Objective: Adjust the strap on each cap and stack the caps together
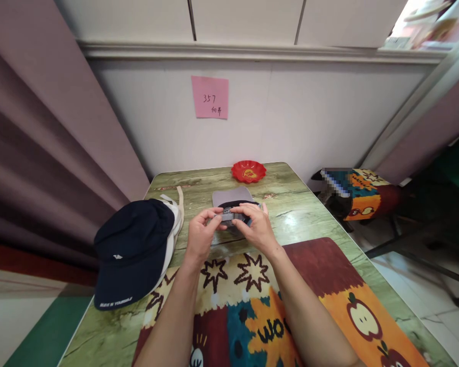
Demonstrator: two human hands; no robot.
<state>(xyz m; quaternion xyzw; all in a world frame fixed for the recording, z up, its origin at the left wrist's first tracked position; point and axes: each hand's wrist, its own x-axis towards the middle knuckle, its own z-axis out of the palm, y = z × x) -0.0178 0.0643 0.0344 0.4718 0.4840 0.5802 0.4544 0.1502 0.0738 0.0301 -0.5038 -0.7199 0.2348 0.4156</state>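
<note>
A grey cap [232, 195] rests on the table's middle, its brim toward the wall. Over its near side, my left hand [203, 230] pinches the left end of the cap's grey strap [227, 217]. My right hand [255, 225] holds the same strap from the right, thumb and fingers pressed on it. Dark material of the cap shows between and behind the fingers; its details are small and partly hidden by the hands. A navy cap [133, 244] lies at the table's left edge, on top of a white one [172, 229] with loose straps.
A red scalloped dish [248, 172] stands at the table's back edge. A colourful patterned mat [329, 275] covers the near part of the green table [298, 204]. Beyond are a wall with a pink note [210, 98], curtains, and a stool [363, 196] at right.
</note>
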